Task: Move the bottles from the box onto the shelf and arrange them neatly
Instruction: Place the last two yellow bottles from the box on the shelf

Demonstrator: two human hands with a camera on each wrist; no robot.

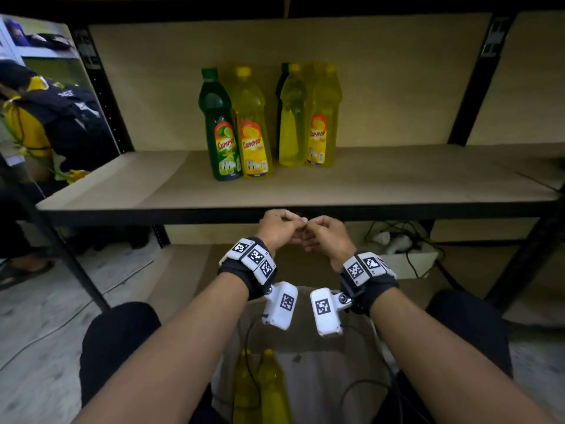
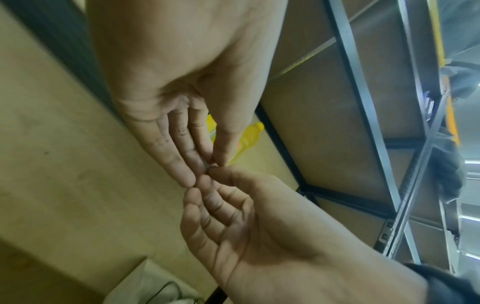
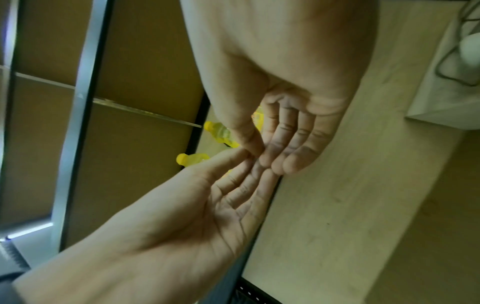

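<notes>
Four upright plastic bottles, one green (image 1: 219,127) and three yellow (image 1: 252,127), stand mid-shelf (image 1: 397,185); two yellow bottles (image 1: 260,390) remain in the near cardboard box (image 1: 321,377).

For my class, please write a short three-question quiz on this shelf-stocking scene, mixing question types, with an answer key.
1. True or false: the left hand is holding a bottle.
2. Multiple choice: the green bottle on the shelf stands A) at the left end of the group, B) at the right end, C) lying flat on its side.
3. Fill in: yellow bottles not yet moved lie in the ___ below the arms.

Key:
1. False. The left hand and right hand meet fingertip to fingertip in front of the shelf edge, and neither holds a bottle.
2. A.
3. box.
</notes>
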